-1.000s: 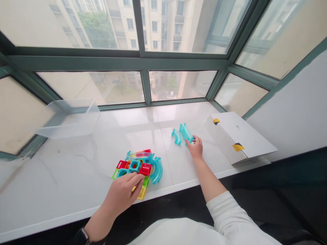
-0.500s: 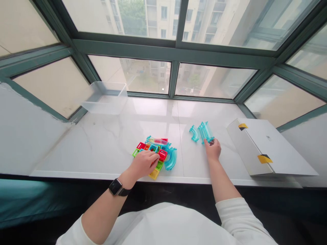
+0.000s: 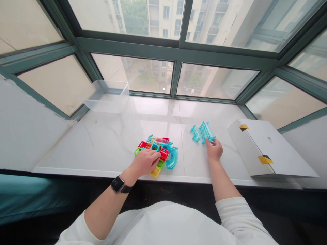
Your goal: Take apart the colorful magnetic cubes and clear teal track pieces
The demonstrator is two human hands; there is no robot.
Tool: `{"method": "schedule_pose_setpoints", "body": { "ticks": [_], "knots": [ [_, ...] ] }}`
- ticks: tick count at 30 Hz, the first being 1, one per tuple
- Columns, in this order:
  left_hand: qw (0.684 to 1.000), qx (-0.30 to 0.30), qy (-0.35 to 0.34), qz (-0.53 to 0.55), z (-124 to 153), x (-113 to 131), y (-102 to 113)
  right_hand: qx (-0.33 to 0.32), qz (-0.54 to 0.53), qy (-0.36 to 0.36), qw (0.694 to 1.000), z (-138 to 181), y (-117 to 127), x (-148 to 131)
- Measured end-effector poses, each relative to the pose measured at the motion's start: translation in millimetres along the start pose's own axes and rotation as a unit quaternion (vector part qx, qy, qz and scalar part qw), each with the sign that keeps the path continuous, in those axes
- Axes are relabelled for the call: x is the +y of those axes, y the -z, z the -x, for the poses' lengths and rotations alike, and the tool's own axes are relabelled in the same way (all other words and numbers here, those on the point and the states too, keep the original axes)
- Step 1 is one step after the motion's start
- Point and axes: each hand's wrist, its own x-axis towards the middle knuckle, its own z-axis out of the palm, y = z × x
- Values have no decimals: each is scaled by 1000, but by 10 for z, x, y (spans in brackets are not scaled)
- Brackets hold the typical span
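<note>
A pile of coloured translucent tiles and blue curved track pieces [image 3: 163, 153] lies near the front edge of the white marble sill [image 3: 114, 139]. My left hand [image 3: 144, 162], with a dark watch on the wrist, rests on the pile with its fingers curled over the tiles. To the right lies a small group of blue track pieces [image 3: 204, 132]. My right hand [image 3: 215, 150] sits just in front of them, fingertips pinched on the nearest straight piece.
A clear plastic bin [image 3: 107, 97] stands at the back left of the sill by the window. A white cardboard box [image 3: 265, 148] with yellow-black tape lies at the right. Window frames run along the back.
The view swung left and back between the earliest frame and now. Both hands have stayed on their pieces with only slight finger shifts.
</note>
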Motion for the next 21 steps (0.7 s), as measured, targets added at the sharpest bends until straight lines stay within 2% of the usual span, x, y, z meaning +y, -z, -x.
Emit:
{"method": "schedule_pose_setpoints", "body": {
  "ticks": [7, 21],
  "knots": [
    [999, -15, -18, -23, -50, 6, 24, -5, 29, 17, 999, 31, -15, 11],
    [999, -31, -26, -26, -51, -17, -2, -18, 45, 6, 999, 72, -60, 9]
  ]
}}
